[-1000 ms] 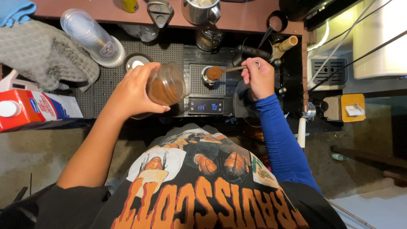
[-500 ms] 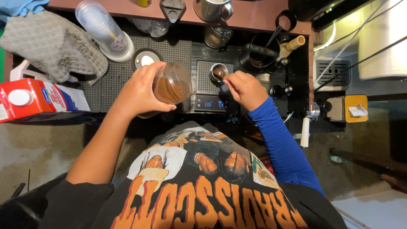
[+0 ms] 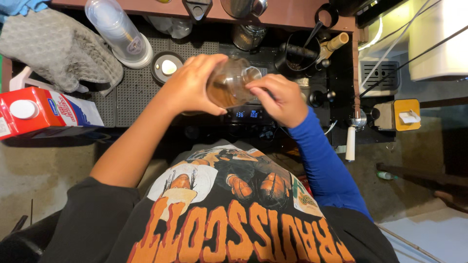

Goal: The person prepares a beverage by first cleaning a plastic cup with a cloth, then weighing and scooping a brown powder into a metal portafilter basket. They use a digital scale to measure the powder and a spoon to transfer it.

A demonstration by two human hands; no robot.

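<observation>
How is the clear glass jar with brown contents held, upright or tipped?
Tipped. The clear glass jar with brown contents lies nearly sideways in the left hand, mouth toward the right hand, brown contents pooled along its lower side.

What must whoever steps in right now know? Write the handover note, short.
Left hand: grips the glass jar, part full of something brown, tilted above the scale.
Right hand: fingers at the jar's mouth; I cannot tell whether it holds anything.
Nearby: red carton at the left, black cup of tools behind the jar.
Done: jar is lifted, scale display is lit.
Left: the brown contents are in the jar, and the jar is not yet set down.
</observation>
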